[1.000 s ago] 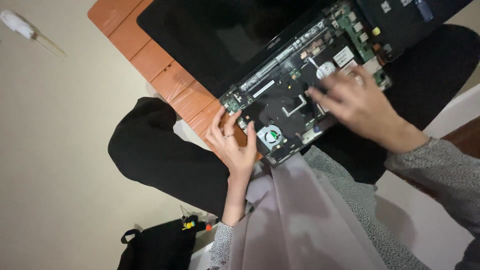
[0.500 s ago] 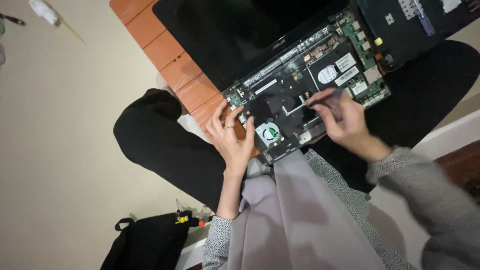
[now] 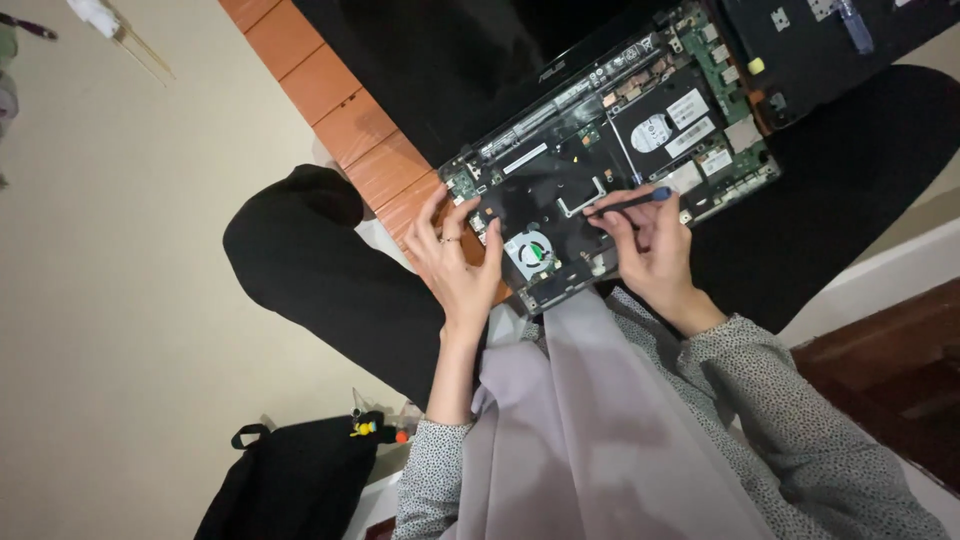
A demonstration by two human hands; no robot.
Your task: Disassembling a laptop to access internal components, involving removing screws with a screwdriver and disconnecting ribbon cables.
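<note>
I look down on an opened laptop (image 3: 610,150) resting across my lap, its bottom cover off and the circuit boards bare. My left hand (image 3: 462,265) sits at the near left corner of the laptop, fingers spread and slightly curled, the tips pressing on the black frame just beside the round cooling fan (image 3: 533,254). A ring shows on one of those fingers. It grips nothing; it only rests on the chassis.

My right hand (image 3: 650,250) lies along the near edge of the laptop, right of the fan. Thumb and forefinger pinch a slim dark tool with a blue end (image 3: 630,203), which lies almost flat over the board, its blue tip pointing toward the right edge and its other end toward the middle of the machine. I cannot tell whether the working end touches the board.

Further back in the laptop sits a flat drive with a white label (image 3: 665,125), and a green board (image 3: 735,75) runs along the far right corner. The black removed cover (image 3: 830,35) lies beyond that corner, touching or overlapping it. An orange-brown panel (image 3: 350,130) shows under the laptop's left edge. On the floor at lower left is a black bag (image 3: 290,485) with small tools beside it.
</note>
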